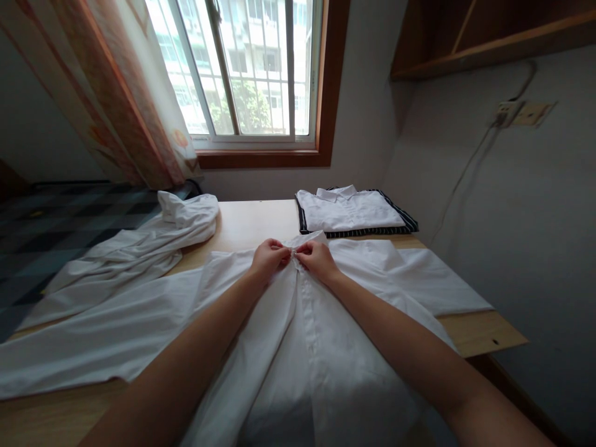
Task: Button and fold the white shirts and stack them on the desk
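A white button-up shirt (344, 347) lies spread on the table, its collar toward the window and its sleeves out to both sides. The front is unfastened below the collar, and the lower part hangs toward me over the near side. At the neck, my left hand (270, 257) pinches one front edge just under the collar. Close against it, my right hand (317, 257) pinches the other edge at the same spot. The fingertips of both hands nearly meet. Whether a button sits between them is too small to make out.
Behind the shirt, a folded white shirt (349, 208) rests on dark striped cloth (412, 222) on the wooden table (251, 214). Crumpled white cloth (139, 248) lies at left, partly over a dark checked bed (41, 236). A cord (460, 180) hangs down the right wall.
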Available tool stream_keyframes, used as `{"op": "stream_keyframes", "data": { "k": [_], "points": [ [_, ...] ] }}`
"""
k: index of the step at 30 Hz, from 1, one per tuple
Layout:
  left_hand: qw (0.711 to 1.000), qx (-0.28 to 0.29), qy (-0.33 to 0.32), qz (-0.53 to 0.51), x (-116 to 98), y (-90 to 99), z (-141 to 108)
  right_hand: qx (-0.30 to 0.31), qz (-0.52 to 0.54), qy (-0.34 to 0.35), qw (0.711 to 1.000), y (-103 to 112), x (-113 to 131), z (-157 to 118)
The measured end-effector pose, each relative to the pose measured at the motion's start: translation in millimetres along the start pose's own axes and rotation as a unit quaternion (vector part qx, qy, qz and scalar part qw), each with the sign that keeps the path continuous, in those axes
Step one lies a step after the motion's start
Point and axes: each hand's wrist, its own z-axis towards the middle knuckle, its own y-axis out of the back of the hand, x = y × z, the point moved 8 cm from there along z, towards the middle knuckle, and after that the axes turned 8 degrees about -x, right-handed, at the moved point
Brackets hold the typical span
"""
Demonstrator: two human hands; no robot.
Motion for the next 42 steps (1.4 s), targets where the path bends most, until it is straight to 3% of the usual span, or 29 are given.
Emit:
{"op": "stream_keyframes", "data": {
  "k": [5, 25, 34, 39, 42],
  "points": [
    [1.000, 0.010, 0.008, -0.012, 1, -1.1, 1, -0.021, -0.083, 0.073, 0.994, 6, 14, 0],
    [1.000, 0.030, 0.006, 0.002, -2, -3.4, -4, 0.031, 0.032, 0.030, 0.999, 5, 0, 2],
    [0.999, 0.035, 0.001, 0.005, 0, -3.5, -1, -0.036, -0.059, 0.050, 0.996, 6, 9, -6],
    [0.997, 0.049, -0.050, 0.037, 0, -5.1, 3, -0.034, -0.117, 0.065, 0.990, 3, 11, -5],
    [0.976, 0.053, -0.152, 0.144, -13, -5.9, 1, -0.033, -0.149, 0.077, 0.985, 3, 9, -4]
  ]
}}
